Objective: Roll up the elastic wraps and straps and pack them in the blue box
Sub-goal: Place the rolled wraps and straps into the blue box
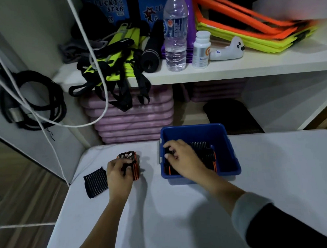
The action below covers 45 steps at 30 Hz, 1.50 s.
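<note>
The blue box (228, 151) stands on the white table (180, 206), holding several rolled black-and-orange wraps (206, 152). My right hand (182, 158) reaches into the box's left side, fingers curled around a dark wrap there. My left hand (118, 173) rests on the table to the left of the box, gripping a rolled black wrap with orange edges (131, 160). Just left of that hand, a flat black ribbed wrap (95, 182) lies on the table.
Behind the table a white shelf (231, 69) carries a water bottle (175, 34), a white pill bottle (201, 50), black and yellow straps (119, 56) and orange-yellow frames (248, 28). White cords (93, 57) hang at the left. Pink pads (132, 117) are stacked below.
</note>
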Motion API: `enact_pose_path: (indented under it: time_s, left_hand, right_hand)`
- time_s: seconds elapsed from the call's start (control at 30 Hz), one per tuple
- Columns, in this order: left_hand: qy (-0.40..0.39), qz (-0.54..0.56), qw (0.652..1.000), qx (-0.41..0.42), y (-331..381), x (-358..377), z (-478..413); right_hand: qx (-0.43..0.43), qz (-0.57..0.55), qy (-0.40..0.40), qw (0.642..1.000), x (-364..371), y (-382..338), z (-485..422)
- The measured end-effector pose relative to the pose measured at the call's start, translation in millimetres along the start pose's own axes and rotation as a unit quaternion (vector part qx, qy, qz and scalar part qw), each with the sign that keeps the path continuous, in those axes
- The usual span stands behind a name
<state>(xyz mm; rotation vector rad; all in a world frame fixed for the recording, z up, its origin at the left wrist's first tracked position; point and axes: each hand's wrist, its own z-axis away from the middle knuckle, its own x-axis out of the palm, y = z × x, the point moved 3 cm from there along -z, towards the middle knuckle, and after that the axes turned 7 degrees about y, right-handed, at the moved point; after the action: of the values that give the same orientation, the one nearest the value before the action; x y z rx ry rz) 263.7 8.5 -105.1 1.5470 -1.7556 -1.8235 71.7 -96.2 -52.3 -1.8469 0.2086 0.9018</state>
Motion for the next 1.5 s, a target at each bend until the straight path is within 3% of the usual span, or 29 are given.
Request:
enact_pose_path:
  time_s: [0.13, 0.27, 0.4, 0.7, 1.07, 1.27, 1.5]
  left_hand:
    - [-0.012, -0.031, 0.999, -0.041, -31, -16, -12]
    - [-0.054, -0.05, 0.996, -0.055, -53, -20, -28]
    - [-0.132, -0.036, 0.987, -0.079, -72, -12, -43]
    - [-0.235, -0.034, 0.968, -0.076, -95, 10, -50]
    - [-0.232, -0.075, 0.968, -0.059, -104, 22, -54]
    - [-0.212, 0.011, 0.974, -0.077, -75, 6, -48]
    - [-0.185, 0.053, 0.981, 0.007, -16, -8, -55]
  right_hand:
    - [0.009, -0.061, -0.051, 0.997, 72, -29, -3]
    - [0.101, -0.038, -0.095, 0.99, 138, -18, -3]
    - [0.167, -0.054, -0.09, 0.98, 174, 1, -6]
    - [0.168, -0.121, -0.083, 0.975, 233, 45, -17]
    - [0.177, -0.19, -0.055, 0.964, 222, 31, -19]
    - [0.154, -0.201, -0.049, 0.966, 200, 22, -18]
    - [0.103, -0.305, -0.032, 0.946, 136, -4, -30]
